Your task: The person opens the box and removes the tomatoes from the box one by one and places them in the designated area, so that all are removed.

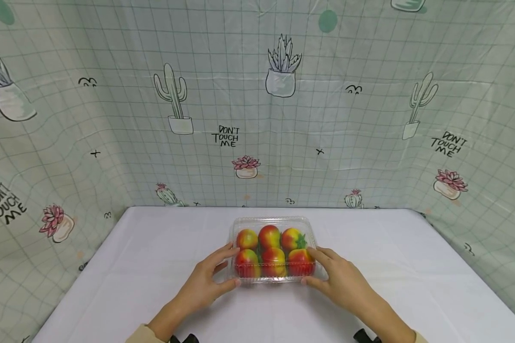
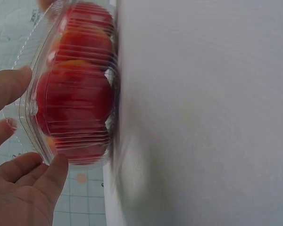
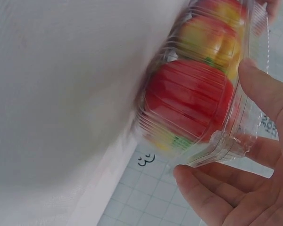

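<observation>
A clear plastic clamshell box (image 1: 271,220), its lid down, rests on the white table. Inside lie several round red and yellow fruits (image 1: 273,262), one with a green leaf showing. My left hand (image 1: 202,282) holds the box's left side, thumb at the near corner and fingers along the side. On the opposite side my right hand (image 1: 346,282) holds it the same way. In the left wrist view, fingertips meet the lid's rim beside a red fruit (image 2: 75,101). The right wrist view has the thumb and fingers around the flange near another red fruit (image 3: 188,96).
White cloth covers the table (image 1: 154,257). Behind and at both sides hangs a pale green checked curtain (image 1: 283,119) with cactus prints and lettering. Black objects (image 1: 366,336) show near my wrists at the bottom edge.
</observation>
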A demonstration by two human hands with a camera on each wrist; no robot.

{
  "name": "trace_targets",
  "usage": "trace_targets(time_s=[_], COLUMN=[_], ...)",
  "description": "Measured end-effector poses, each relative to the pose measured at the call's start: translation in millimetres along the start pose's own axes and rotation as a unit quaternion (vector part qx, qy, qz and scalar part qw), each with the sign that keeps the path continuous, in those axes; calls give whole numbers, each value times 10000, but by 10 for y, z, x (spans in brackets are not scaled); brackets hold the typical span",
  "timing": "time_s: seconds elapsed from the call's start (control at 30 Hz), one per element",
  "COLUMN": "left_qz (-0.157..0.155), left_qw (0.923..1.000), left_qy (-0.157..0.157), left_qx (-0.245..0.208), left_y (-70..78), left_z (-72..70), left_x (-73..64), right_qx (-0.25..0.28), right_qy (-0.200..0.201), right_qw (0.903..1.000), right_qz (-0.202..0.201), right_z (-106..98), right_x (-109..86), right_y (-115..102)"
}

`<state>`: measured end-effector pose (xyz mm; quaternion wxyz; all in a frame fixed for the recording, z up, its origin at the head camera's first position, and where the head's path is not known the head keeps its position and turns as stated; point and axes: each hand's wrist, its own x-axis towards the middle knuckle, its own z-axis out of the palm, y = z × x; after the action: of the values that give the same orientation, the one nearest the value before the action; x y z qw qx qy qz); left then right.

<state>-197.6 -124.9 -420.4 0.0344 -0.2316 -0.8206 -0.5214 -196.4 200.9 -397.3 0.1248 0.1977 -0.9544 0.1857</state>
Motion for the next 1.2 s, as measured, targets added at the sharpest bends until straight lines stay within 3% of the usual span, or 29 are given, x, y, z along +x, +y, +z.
trace_targets(time_s=[0.4,0.6,0.93,1.2], left_qz=[46,114,-615,-902], left_qw=[9994,9990,9974,9943], left_qy=[19,105,-211,-555], left_qx=[333,427,314,88], left_y=[-10,4,-36,-56], left_z=[-5,-3,-36,-74], left_x=[8,13,-9,6], right_qx=[-17,-376,-383,-224], right_qy=[74,437,777,558], right_qw=[9999,9974,9903,9840], right_qz=[-127,-426,-1084,-1679], right_z=[8,13,47,93], right_x=[0,1,47,175], right_y=[18,18,7,-171])
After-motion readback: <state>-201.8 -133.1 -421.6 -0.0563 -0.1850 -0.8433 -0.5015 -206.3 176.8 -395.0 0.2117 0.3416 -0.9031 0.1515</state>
